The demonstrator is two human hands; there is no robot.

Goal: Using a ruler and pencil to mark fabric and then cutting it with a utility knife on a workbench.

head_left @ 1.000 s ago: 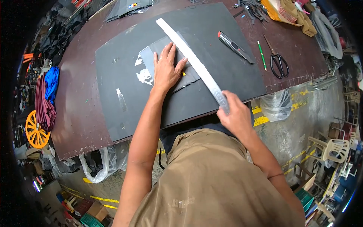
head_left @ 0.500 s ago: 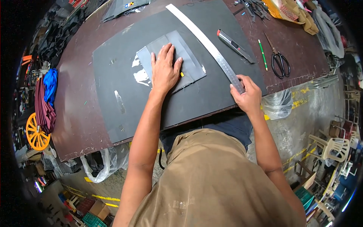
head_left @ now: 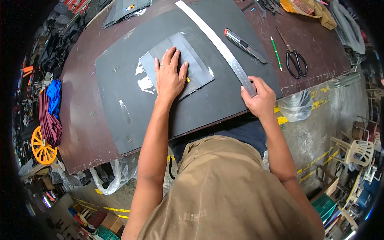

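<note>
Only one view on my feed: the head camera, left of the worn pair, looking steeply down from above my own torso. It faces forward over the brown table (head_left: pixel 86 132), close enough that the dark mat (head_left: pixel 120 80) fills the centre. Forearms enter from the lower edge. Fisheye bends the table's edges; floor and clutter ring the rim.
</note>
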